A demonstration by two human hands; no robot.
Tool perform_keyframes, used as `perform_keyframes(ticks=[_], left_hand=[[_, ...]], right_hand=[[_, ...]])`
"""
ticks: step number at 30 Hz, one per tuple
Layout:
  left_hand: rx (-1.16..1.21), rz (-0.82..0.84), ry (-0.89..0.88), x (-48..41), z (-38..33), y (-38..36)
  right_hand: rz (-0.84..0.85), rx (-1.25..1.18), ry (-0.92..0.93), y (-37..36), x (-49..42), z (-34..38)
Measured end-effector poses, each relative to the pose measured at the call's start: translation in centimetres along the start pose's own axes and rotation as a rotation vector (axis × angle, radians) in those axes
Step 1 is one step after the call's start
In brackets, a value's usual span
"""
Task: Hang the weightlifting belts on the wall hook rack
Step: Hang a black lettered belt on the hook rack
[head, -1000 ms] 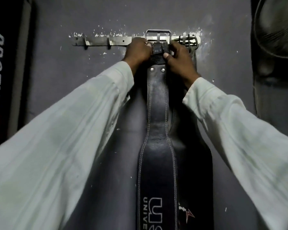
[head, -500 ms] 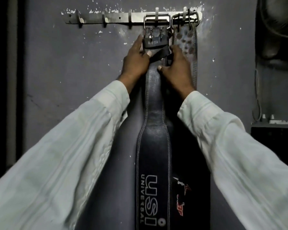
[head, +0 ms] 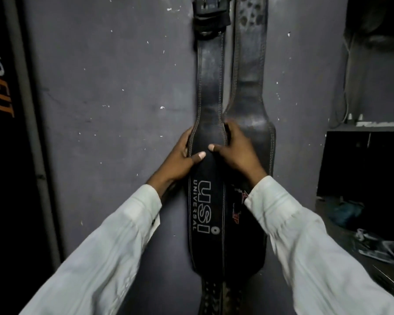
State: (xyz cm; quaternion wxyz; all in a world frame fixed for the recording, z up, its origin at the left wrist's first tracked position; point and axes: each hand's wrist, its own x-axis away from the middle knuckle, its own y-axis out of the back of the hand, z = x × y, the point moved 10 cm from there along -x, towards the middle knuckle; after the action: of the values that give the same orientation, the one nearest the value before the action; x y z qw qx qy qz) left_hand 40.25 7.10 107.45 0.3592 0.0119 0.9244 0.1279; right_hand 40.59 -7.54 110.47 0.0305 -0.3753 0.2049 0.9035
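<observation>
Okay, USI belt (head: 208,94) hangs flat against wall (head: 112,87), buckle end (head: 210,12) at 12 o'clock (rack out of frame), second belt (head: 248,76) just beside at 3. Left hand (head: 180,155) and right hand (head: 239,153) both pinch its edges, thumbs in front. Likely stiff, heavy leather; grip the narrow neck.

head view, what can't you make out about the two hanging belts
The hook rack: above the head view's top edge.
Red logo on the worn black leather belt: partly behind the right hand's white sleeve.
Tail of the black stitched leather USI belt: cut off by the bottom edge.
Fingers of the left hand: behind that belt's edge.
</observation>
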Motion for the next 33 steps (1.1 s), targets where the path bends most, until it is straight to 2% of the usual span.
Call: perform_keyframes(ticks=[2, 5, 7, 9, 11, 13, 17, 19, 21, 25, 30, 33], left_hand=[[0.019, -0.097, 0.015, 0.8, 1.1, 0.1], [-0.085, -0.289, 0.051, 1.4, 1.2, 0.7], [-0.103, -0.344, 0.058, 1.6, 0.9, 0.7], [-0.049, -0.309, 0.074, 1.8, 1.5, 0.7], [-0.001, -0.196, 0.108, 2.7, 3.3, -0.1], [-0.078, -0.143, 0.14, 5.0, 5.0, -1.3], [-0.185, -0.346, 0.133, 7.6, 5.4, -1.6], [-0.196, -0.384, 0.14, 7.5, 5.5, -1.4], [-0.18, -0.367, 0.142, 7.6, 6.1, -1.4], [-0.182, -0.182, 0.178, 10.3, 9.2, -3.2], [-0.24, -0.245, 0.196, 11.6, 10.0, -3.5], [-0.23, -0.218, 0.178, 12.2, 10.9, -3.5]], right_hand=[[-0.046, 0.03, -0.046, -0.2, 1.2, -1.1], [-0.113, 0.105, -0.078, 0.0, 2.0, -0.9], [-0.123, 0.123, -0.087, 0.1, 2.4, -0.5], [-0.127, 0.133, -0.099, 0.3, 3.0, -0.6], [-0.076, 0.139, -0.141, -0.3, 4.2, -2.1], [-0.005, 0.139, -0.199, -1.5, 6.0, -4.3], [-0.091, 0.228, -0.212, -1.6, 7.9, -5.4], [-0.113, 0.246, -0.197, -1.5, 7.9, -5.0], [-0.083, 0.257, -0.211, -1.7, 8.2, -5.4], [0.052, 0.372, -0.258, -3.2, 10.8, -8.3], [-0.027, 0.397, -0.251, -3.5, 12.0, -8.8], [0.002, 0.393, -0.262, -3.9, 12.7, -9.3]])
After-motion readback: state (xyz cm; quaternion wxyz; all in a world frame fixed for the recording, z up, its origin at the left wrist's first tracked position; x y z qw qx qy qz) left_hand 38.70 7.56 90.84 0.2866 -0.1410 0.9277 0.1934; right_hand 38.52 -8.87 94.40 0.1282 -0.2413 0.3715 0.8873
